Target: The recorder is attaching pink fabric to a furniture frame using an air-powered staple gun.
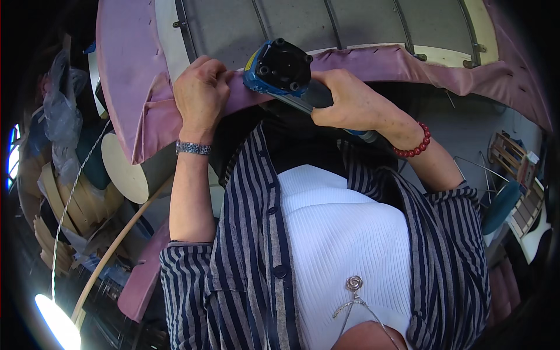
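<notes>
An upholstered piece lies underside up in front of me, with pink fabric [125,64] folded over its pale rim [429,54]. Dark staple marks dot the cloth along the edge. My left hand [201,96] is closed, its fingers pinching the fabric at the near edge, left of the tool. My right hand [356,102] wraps round the handle of a blue and black staple gun [284,67]. Its black head sits over the near fabric edge, close to my left fingers; the nose is hidden, so I cannot tell whether it touches the cloth.
Dark metal straps [332,23] cross the grey underside. At left stand a pale round drum [125,169], wooden pieces [58,198] and clear plastic wrap [61,111]. A lit lamp [58,321] hangs lower left, by a pink padded piece [143,274]. Wooden frames [510,154] lie at right.
</notes>
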### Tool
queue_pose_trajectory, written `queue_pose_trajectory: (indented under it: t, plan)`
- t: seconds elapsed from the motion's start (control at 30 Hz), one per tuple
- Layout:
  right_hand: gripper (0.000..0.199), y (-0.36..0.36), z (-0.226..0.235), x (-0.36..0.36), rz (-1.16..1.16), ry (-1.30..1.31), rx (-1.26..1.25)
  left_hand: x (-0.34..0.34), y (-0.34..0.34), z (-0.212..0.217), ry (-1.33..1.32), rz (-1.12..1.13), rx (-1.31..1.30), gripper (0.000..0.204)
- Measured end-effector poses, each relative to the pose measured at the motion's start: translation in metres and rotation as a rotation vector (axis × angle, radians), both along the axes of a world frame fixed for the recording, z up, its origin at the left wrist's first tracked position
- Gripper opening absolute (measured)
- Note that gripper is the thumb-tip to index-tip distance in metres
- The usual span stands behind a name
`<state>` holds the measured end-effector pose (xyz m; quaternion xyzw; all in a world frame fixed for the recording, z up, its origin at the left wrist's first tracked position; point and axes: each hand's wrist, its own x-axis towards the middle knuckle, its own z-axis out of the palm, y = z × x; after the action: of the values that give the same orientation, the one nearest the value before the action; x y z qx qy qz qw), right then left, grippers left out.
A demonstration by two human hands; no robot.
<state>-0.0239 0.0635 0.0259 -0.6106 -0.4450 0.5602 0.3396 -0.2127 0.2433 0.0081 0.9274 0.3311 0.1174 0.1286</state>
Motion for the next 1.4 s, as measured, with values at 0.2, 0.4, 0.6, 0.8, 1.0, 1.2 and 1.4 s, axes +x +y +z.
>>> queue_pose_trajectory:
  t: [0.2, 0.4, 0.6, 0.8, 1.0, 1.2, 1.4]
  plan:
    - [0.036, 0.014, 0.005, -0.005, 0.032, -0.018, 0.000, -0.001, 0.000, -0.006, -0.046, -0.016, 0.015, 0.004]
    - [0.047, 0.023, 0.002, -0.017, -0.039, -0.145, 0.141, -0.002, -0.001, -0.006, -0.089, -0.026, 0.008, 0.005]
    - [0.040, 0.008, 0.011, -0.001, -0.050, -0.049, -0.063, 0.000, -0.002, 0.001, -0.005, -0.014, -0.019, 0.010]
    - [0.045, -0.011, 0.010, -0.001, -0.079, -0.034, -0.035, 0.000, 0.001, 0.018, 0.142, -0.137, -0.013, 0.015]
    - [0.045, -0.014, 0.002, -0.005, -0.065, 0.040, 0.011, -0.007, 0.000, 0.061, 0.364, -0.287, 0.104, 0.028]
    - [0.044, -0.009, 0.000, -0.006, -0.027, 0.068, 0.045, -0.007, 0.001, 0.067, 0.429, -0.278, 0.042, 0.022]
    - [0.044, -0.002, -0.002, -0.008, -0.009, 0.052, 0.093, -0.014, 0.004, 0.056, 0.275, -0.230, 0.093, 0.016]
